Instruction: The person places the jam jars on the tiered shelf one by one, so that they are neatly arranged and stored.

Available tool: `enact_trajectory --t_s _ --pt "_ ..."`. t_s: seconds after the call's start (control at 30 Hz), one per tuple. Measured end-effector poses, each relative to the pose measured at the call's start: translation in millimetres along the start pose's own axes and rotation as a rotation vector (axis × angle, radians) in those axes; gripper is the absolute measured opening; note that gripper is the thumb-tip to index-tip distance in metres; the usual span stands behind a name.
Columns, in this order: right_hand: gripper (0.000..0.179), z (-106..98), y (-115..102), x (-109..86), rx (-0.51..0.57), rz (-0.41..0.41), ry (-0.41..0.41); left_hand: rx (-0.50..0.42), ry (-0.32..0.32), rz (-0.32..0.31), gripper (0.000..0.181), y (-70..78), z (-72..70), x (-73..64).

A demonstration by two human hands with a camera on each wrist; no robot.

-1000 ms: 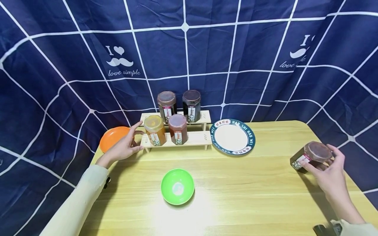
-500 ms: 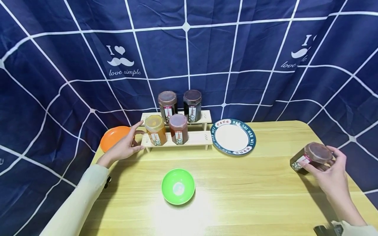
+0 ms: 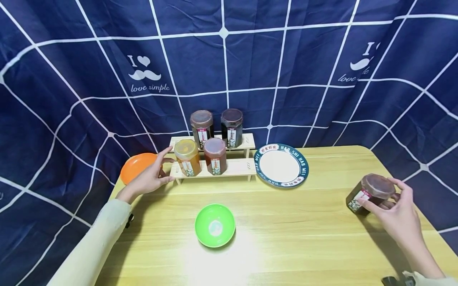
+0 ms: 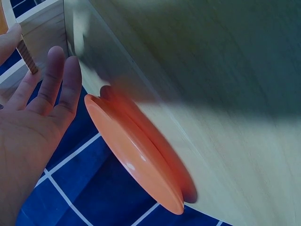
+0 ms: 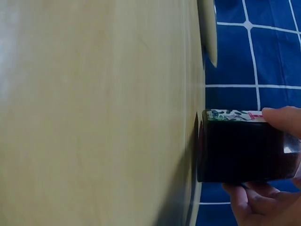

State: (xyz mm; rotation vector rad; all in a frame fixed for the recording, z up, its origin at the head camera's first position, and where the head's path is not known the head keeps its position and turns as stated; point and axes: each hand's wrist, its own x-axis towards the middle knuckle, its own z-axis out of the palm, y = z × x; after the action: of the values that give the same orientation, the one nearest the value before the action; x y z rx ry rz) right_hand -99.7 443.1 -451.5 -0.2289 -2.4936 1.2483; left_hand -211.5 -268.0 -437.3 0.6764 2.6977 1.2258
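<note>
At the right of the table my right hand [image 3: 401, 212] grips a dark hexagonal jar [image 3: 362, 200] with a label. In the right wrist view the jar [image 5: 244, 148] is between thumb and fingers, its base close to the tabletop; I cannot tell whether it touches. My left hand [image 3: 152, 174] holds the left end of a two-step wooden rack [image 3: 236, 168], thumb and a finger on either side of a board end [image 4: 27, 55]. On the lower step stand a yellow-orange jar [image 3: 191, 163] and a reddish jar [image 3: 216, 162]. Two dark jars, one brown [image 3: 202, 129] and one black [image 3: 232, 130], stand on the upper step.
An orange plate [image 3: 134, 169] lies behind my left wrist. Right of the rack is a white plate with a dark teal rim [image 3: 305, 169]. A green bowl [image 3: 214, 216] stands near the middle front. A blue gridded curtain [image 3: 250, 59] surrounds the table's back and sides.
The right hand has shifted slightly left and toward the person with the dark jar. My left hand stays at the rack's left end.
</note>
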Motion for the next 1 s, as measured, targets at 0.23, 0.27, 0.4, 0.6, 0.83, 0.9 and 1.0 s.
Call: enact_trajectory --t_s 0.23,0.27,0.4,0.6,0.83,0.9,1.0 --pt "0.100 2 -12 -5.1 -0.048 -0.011 0.017 -0.004 0.004 0.014 0.104 0.8 0.0 -1.7" --pt "0.100 3 -15 -5.5 -0.034 -0.010 0.013 -0.004 0.005 0.016 0.104 0.6 -0.1 -1.8" --pt "0.098 5 -25 -6.1 0.021 -0.005 -0.012 -0.006 0.006 0.021 0.104 -0.4 -0.6 -2.5" --pt "0.098 11 -40 -7.6 0.037 -0.065 -0.043 0.002 0.009 0.023 0.104 -0.8 -1.1 -3.0" --pt "0.101 23 -54 -11.1 0.020 -0.099 -0.067 0.012 0.013 0.024 0.103 -0.1 -1.3 -1.9" --pt "0.102 25 -58 -11.3 0.016 -0.107 -0.073 0.015 0.013 0.025 0.103 0.1 -0.8 -1.7" --pt "0.104 30 -64 -12.0 -0.004 -0.121 -0.085 0.015 0.013 0.030 0.103 -0.1 0.0 -1.7"
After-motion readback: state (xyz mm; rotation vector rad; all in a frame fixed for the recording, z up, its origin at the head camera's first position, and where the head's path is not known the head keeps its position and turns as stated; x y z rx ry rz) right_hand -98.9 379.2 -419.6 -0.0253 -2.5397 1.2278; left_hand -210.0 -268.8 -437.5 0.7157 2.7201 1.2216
